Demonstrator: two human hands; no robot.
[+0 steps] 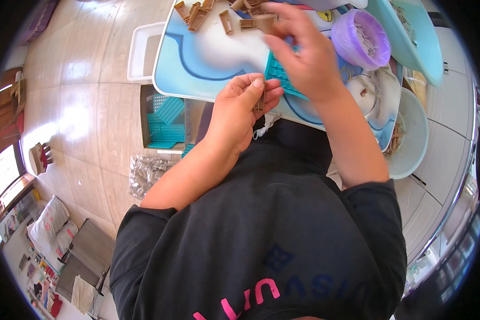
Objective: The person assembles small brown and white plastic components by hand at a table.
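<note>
My left hand (240,104) is closed on a small brown plastic piece (259,98), long and channel-shaped, with the thumb pressed on its upper end. My right hand (304,53) is raised over the teal studded tray (281,74), thumb and fingers apart and somewhat blurred by motion. Its fingertips are close to a pile of similar brown pieces (199,16) spread along the far side of the light-blue patterned table (192,69). Part of the teal tray is hidden under my right hand.
Right of the tray stands a purple tub (342,37) with small grey pieces; behind it is a large aqua basin (434,53). A pale bucket (418,144) sits below the table's right edge. At left are a box of teal trays (143,125), a white bin (135,53) and a clear bag (144,173).
</note>
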